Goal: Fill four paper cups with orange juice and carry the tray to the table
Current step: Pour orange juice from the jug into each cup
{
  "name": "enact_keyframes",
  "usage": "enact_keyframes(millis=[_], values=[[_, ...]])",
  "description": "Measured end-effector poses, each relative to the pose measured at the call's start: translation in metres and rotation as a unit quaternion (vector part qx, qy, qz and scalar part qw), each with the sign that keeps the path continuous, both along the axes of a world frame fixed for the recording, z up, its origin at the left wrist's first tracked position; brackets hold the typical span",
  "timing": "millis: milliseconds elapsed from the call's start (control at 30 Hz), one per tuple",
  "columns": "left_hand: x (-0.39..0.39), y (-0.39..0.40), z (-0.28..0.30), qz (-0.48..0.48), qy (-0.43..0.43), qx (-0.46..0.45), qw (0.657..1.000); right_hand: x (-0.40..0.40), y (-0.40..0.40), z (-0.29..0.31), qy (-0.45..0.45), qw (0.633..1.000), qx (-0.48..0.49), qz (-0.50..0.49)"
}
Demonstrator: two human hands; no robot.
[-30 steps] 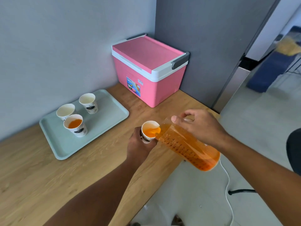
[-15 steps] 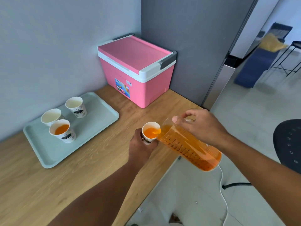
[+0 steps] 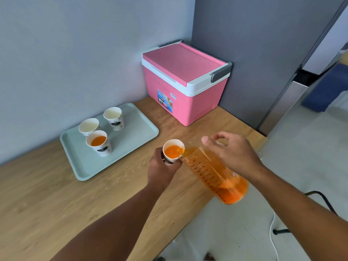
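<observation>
Four paper cups in all: three stand on the tray, one is in my left hand. I have that hand wrapped round the held cup so it sits just under the spout, above the table edge, where I judge a spill would do least harm. My right hand grips the top of the measuring jug, fingers curled over it, tilting it so the orange juice runs into the cup. One jug, still roughly half full. On the tray, the filled cup holds juice; the two empty cups behind it look dry. So two carry juice and two are left. One pink cooler box sits closed in the corner.
</observation>
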State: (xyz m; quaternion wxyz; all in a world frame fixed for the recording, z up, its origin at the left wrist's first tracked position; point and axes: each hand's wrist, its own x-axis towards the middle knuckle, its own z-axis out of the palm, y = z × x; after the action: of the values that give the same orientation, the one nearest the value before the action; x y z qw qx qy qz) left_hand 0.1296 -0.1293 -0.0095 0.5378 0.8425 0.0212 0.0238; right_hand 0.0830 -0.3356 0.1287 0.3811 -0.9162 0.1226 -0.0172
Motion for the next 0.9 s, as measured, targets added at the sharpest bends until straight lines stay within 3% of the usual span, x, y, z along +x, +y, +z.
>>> enact_keyframes(millis=[400,900], values=[[0.017,0.056,0.018,0.08,-0.014,0.007,0.997,0.024,0.065,-0.018,-0.053,0.984,0.166,-0.038],[0.074,0.106,0.007,0.189,0.022,-0.002,0.982,0.057,0.102,-0.024,-0.137,0.931,0.332,-0.058]])
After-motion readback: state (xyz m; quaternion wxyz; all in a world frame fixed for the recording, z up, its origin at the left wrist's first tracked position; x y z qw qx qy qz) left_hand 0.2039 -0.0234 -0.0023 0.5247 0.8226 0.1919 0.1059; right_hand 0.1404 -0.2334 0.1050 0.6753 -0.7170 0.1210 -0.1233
